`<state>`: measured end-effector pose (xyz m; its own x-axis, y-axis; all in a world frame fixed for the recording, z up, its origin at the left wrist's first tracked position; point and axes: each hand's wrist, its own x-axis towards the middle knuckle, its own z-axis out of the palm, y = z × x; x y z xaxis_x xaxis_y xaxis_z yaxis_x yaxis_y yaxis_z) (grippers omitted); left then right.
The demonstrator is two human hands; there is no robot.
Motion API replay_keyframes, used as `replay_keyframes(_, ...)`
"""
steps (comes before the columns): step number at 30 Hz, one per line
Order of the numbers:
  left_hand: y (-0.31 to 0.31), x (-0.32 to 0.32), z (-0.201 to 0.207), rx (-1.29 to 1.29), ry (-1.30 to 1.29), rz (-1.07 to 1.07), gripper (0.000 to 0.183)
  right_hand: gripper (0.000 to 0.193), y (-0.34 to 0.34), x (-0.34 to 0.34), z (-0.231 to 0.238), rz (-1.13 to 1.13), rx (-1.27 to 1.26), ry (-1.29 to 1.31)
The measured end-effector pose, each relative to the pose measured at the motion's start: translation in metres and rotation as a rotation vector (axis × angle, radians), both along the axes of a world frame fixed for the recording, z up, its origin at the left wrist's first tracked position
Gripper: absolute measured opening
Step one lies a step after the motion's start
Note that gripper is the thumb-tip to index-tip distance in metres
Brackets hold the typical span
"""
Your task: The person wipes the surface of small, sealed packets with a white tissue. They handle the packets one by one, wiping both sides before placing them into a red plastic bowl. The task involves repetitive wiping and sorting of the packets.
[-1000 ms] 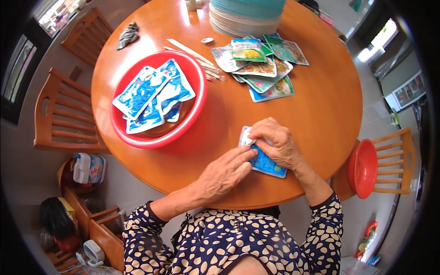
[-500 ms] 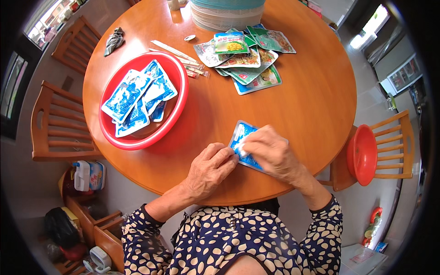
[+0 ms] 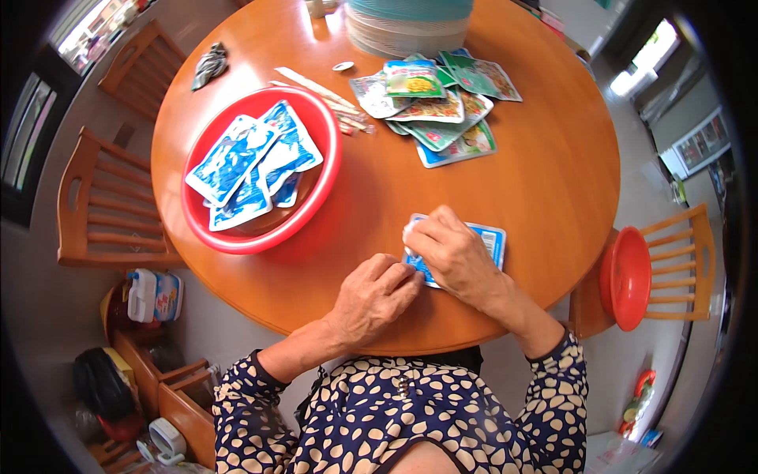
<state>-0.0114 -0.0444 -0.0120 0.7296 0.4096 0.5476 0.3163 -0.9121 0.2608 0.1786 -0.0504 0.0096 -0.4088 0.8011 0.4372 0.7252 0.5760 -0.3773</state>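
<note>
A blue food packet with pale edges (image 3: 493,246) lies flat on the round wooden table (image 3: 379,186) close in front of me. The fingers of my left hand (image 3: 373,296) are bent and pinch its near left corner. My right hand (image 3: 459,257) is closed above the packet, covering its middle. A small white wad (image 3: 410,240), perhaps tissue, shows under those fingers against the packet's left part. To the left, a red plastic basin (image 3: 332,158) holds several similar blue packets (image 3: 229,162).
Farther off lies a pile of green and mixed-colour food packets (image 3: 458,126), before a stacked teal-and-white round container (image 3: 407,31). Wrapped chopsticks (image 3: 316,85) lie beside the basin, a crumpled dark bag (image 3: 210,65) beyond. A red bowl (image 3: 629,278) rests on the right-hand chair.
My right hand has shifted left and slightly up across the packet with the white wad, uncovering its right end. My left hand stays at the near corner. The whole view has shifted slightly.
</note>
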Motion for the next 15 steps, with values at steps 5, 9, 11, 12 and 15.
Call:
replay_keyframes(5,-0.006,0.001,0.000,-0.019,-0.024,0.022,0.028,0.019,-0.007,0.014,0.005,0.145,-0.147,0.147)
replay_keyframes(9,-0.004,0.001,-0.003,-0.007,-0.017,0.025,0.025,0.023,0.000,0.009,-0.001,0.062,-0.059,0.133)
replay_keyframes(11,-0.001,0.002,-0.003,-0.032,0.000,0.015,0.024,0.024,0.005,0.006,-0.007,-0.060,0.051,0.098)
replay_keyframes(12,0.000,0.003,-0.003,-0.033,0.004,0.017,0.024,0.025,0.005,0.004,-0.008,-0.102,0.059,0.083)
replay_keyframes(15,0.001,0.003,0.000,-0.023,0.017,0.029,0.024,0.026,0.008,0.002,-0.009,-0.196,0.124,0.073)
